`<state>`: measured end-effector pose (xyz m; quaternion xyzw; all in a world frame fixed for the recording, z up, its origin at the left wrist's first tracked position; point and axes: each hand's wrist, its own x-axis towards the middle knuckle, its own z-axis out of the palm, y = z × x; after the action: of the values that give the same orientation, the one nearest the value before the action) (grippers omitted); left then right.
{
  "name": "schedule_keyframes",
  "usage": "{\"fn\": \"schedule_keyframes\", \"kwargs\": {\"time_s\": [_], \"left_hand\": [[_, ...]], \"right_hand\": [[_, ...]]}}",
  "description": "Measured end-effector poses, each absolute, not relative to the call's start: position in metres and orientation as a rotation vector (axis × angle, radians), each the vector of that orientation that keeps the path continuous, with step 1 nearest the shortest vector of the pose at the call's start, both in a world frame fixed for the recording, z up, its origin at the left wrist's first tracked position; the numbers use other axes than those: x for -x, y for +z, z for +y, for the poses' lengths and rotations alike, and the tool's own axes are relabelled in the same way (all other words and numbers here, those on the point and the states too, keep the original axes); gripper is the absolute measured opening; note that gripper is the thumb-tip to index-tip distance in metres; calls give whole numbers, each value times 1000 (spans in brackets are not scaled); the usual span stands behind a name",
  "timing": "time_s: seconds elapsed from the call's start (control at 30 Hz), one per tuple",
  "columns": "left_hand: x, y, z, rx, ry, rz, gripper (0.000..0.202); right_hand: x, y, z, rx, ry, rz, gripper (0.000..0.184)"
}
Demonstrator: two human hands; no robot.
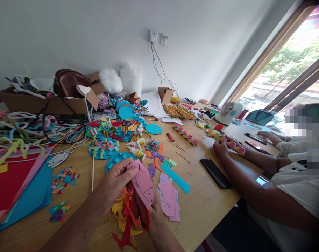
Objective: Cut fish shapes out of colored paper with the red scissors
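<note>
Broadly, the wooden table (201, 206) spreads out beneath and beyond both our hands, crowded with craft paper. Far up and to the left of our hands sits an open cardboard box (30, 101). Just left of our left forearm lies a stack of coloured sheets (18, 189), red over blue. To the right of our hands a co-worker (293, 196) sits at the table edge, and the co-worker's hand (220, 147) rests on the table well beyond our right hand. Between that hand and ours lies a black phone (215, 173), flat and face up.

Ahead of our left hand sits a cluster of blue paper discs (103, 147) with bright trimmings. A long blue strip (175, 177) lies just right of our hands. Directly below our hands is a pile of orange, yellow and red scraps (125, 213).

We hold a pink paper fish (143, 183) above the table, between both hands. Our left hand (114, 185) pinches its upper edge between thumb and fingers. Our right hand (155, 213) is closed on its lower end from beneath. Something red shows at that hand, and we cannot tell what it is. Loose pink fish cutouts (168, 201) lie just right of our right hand. A small glue bottle (137, 153) lies on its side just ahead of our left hand.
</note>
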<state>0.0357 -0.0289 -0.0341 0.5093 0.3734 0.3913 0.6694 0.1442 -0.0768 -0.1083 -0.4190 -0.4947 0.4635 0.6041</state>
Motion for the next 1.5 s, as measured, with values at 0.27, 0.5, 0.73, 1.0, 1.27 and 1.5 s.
{"fn": "schedule_keyframes", "kwargs": {"time_s": [0.27,0.5,0.73,1.0,1.27,1.5], "left_hand": [[-35,-42,-25,-1154,880,814,23],[-35,-37,-28,-1124,835,803,23],[-34,-34,-27,-1116,793,794,26],[-26,-37,-24,-1180,746,804,17],[-26,-37,-23,-1197,750,815,17],[-27,-36,-23,-1196,775,814,20]], "right_hand": [[-149,-88,-79,1028,1014,-1244,26],[-149,-92,-77,981,1070,-1229,26],[-150,-90,-78,1018,1058,-1228,30],[-151,-90,-76,958,1142,-1246,32],[-154,-92,-78,1001,1141,-1274,42],[-156,-93,-80,1078,1177,-1283,53]]}}
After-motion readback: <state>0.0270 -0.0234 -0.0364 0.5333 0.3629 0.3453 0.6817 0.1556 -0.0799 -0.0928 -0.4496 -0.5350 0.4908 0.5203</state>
